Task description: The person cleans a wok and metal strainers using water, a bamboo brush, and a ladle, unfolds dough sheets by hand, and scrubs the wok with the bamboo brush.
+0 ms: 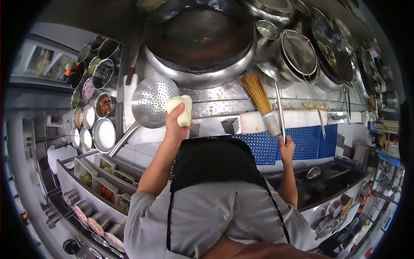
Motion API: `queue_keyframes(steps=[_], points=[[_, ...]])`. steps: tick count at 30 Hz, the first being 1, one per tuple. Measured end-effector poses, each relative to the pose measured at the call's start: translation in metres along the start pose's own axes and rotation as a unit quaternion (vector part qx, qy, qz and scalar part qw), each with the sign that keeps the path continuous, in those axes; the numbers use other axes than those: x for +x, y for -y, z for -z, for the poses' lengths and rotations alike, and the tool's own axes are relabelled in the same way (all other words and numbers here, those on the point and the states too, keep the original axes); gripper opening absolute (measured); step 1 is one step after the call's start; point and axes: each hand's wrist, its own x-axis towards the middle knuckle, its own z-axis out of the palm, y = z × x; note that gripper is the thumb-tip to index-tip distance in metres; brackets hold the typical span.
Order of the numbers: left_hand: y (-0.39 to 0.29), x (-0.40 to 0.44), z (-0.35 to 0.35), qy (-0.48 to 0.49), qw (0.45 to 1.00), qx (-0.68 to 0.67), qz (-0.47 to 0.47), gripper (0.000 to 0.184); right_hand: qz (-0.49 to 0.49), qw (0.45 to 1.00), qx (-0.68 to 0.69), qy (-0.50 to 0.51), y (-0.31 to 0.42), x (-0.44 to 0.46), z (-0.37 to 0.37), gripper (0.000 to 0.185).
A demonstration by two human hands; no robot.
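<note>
My left hand point(177, 123) is closed around a folded pale-yellow cloth point(183, 108), held in front of the stove. Just behind it lies a perforated skimmer point(148, 101), its handle slanting toward the lower left. My right hand point(286, 149) grips the end of a long-handled steel ladle point(280, 101), whose bowl points away from me toward the stove. Beside the ladle lies a bamboo wok brush point(256, 93) with a wrapped grey handle. A large dark wok point(200, 47) sits on a steel ring straight ahead; only a dark, shiny bottom shows inside.
To the left stand several steel pots of ingredients point(105, 134). A mesh strainer point(299, 54) rests over a pot at right, near another wok point(330, 54). White cloths point(254, 122) line the counter's front edge. Ingredient bins point(105, 190) stand low at left.
</note>
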Motion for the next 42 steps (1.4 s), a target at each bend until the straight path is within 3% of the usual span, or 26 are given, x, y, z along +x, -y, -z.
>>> queue_keyframes(steps=[3, 7, 10, 13, 15, 17, 20, 22, 26, 28, 30, 35, 37, 40, 42], points=[[-0.002, 0.007, 0.003, -0.009, 1.000, -0.016, 0.016, 0.041, 0.057, 0.993, -0.085, -0.062, -0.016, 0.011, -0.007, 0.037], [-0.002, 0.011, 0.003, -0.014, 1.000, 0.002, 0.023, 0.038, 0.215, 0.961, -0.094, -0.145, 0.065, 0.025, 0.007, 0.046], [0.000, 0.012, -0.005, -0.005, 1.000, 0.015, 0.016, 0.037, 0.142, 0.978, -0.148, 0.048, 0.119, 0.032, -0.004, 0.054], [-0.004, 0.007, -0.006, -0.012, 1.000, 0.014, -0.013, 0.038, 0.157, 0.980, -0.033, 0.121, 0.112, 0.045, 0.009, 0.067], [-0.006, -0.003, 0.006, -0.017, 1.000, -0.003, -0.026, 0.038, 0.081, 0.963, 0.147, 0.211, 0.104, 0.037, 0.043, 0.074], [-0.013, -0.011, 0.025, -0.003, 0.998, -0.039, -0.041, 0.039, -0.003, 0.903, 0.318, 0.290, 0.117, 0.033, 0.085, 0.080], [-0.016, -0.019, 0.036, -0.031, 0.997, -0.055, -0.054, 0.039, 0.051, 0.882, 0.395, 0.250, 0.184, 0.035, 0.115, 0.070], [-0.018, -0.023, 0.037, -0.036, 0.996, -0.061, -0.050, 0.038, 0.234, 0.907, 0.313, 0.157, 0.232, 0.070, 0.095, 0.067], [-0.016, -0.026, 0.030, -0.023, 0.994, -0.074, -0.077, 0.042, 0.362, 0.906, 0.044, 0.215, 0.354, 0.151, 0.068, 0.057], [-0.017, -0.035, 0.025, -0.034, 0.992, -0.083, -0.091, 0.043, 0.243, 0.918, -0.029, 0.312, 0.416, 0.156, 0.045, 0.051], [-0.015, -0.044, 0.030, -0.030, 0.991, -0.096, -0.087, 0.045, 0.244, 0.916, -0.015, 0.317, 0.443, 0.177, -0.016, 0.055], [-0.005, -0.056, 0.047, -0.087, 0.989, -0.086, -0.081, 0.050, 0.160, 0.969, 0.077, 0.172, 0.524, 0.225, -0.087, 0.052], [-0.004, -0.062, 0.059, -0.130, 0.986, -0.074, -0.077, 0.051, 0.146, 0.970, 0.099, 0.165, 0.526, 0.225, -0.091, 0.055], [-0.007, -0.075, 0.077, -0.138, 0.982, -0.074, -0.105, 0.053, 0.204, 0.945, 0.035, 0.255, 0.497, 0.201, -0.066, 0.057], [-0.014, -0.082, 0.082, -0.132, 0.983, -0.075, -0.104, 0.053, 0.245, 0.937, 0.008, 0.249, 0.489, 0.181, -0.055, 0.058]])
